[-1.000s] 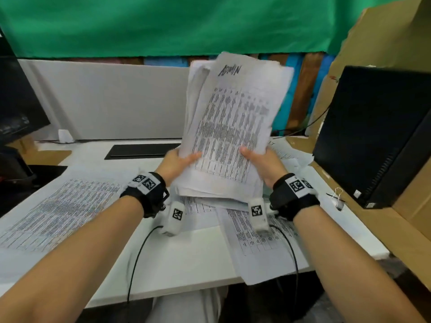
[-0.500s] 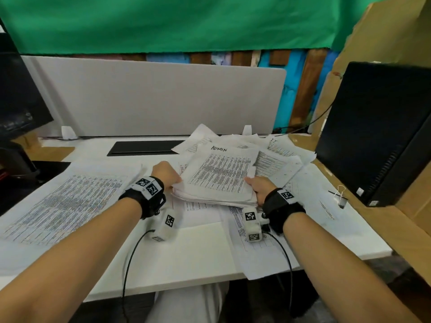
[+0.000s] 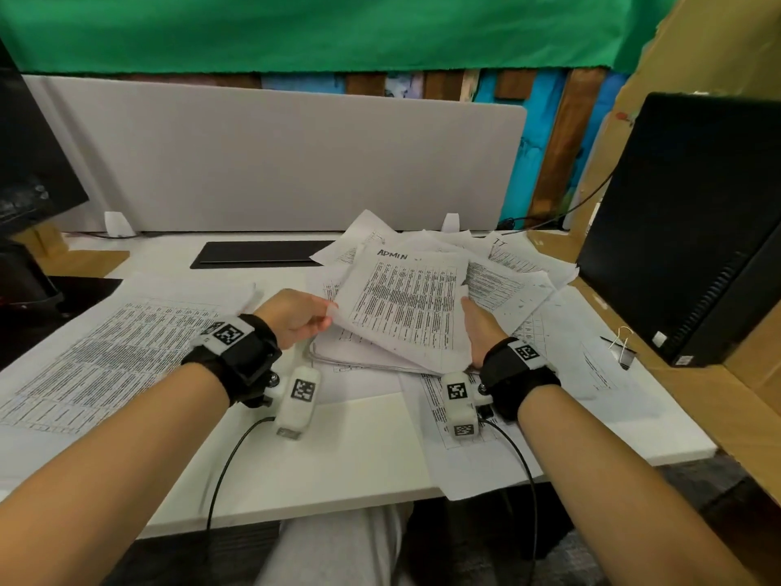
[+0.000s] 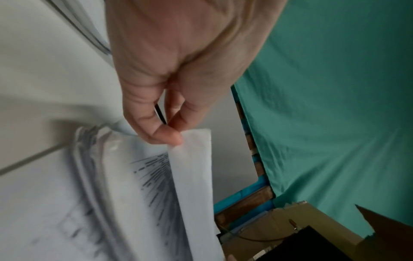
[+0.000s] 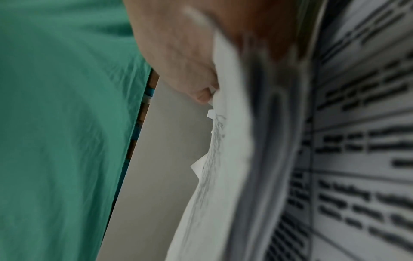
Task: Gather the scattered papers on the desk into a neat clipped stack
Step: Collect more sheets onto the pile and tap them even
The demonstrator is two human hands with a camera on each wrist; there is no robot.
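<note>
L hand (image 3: 296, 317) pinches the left edge of the top "ADMIN" sheet (image 3: 405, 306) betw thumb and forefinger; the left wrist view shows that grip pressed together on the lifted paper edge (image 4: 192, 141), w/ the stack of papers (image 3: 359, 357) just below it. R hand (image 3: 479, 332) clamps the right edge of the same bundle, thumb on top of the sheets, other fingers hidden under the paper; in the right wrist view the thumb tip (image 5: 201, 95) presses on the sheet edge, rest blurred. The bundle sits betw the two grips, near edge raised a bit off the surface (image 3: 338, 458), far edge lying over more loose sheets (image 3: 507, 281) fanned out beyond the R grip. One large printed sheet (image 3: 110, 357) lies flat well to the left of the L grip; another sheet (image 3: 460, 454) lies under the R wrist and overhangs the surface's near edge. A binder clip (image 3: 623, 348) lies to the right of the R grip, apart from the papers in hand, beside a black PC tower (image 3: 697, 230). Dark keyboard (image 3: 262, 251) lies beyond the L grip.
</note>
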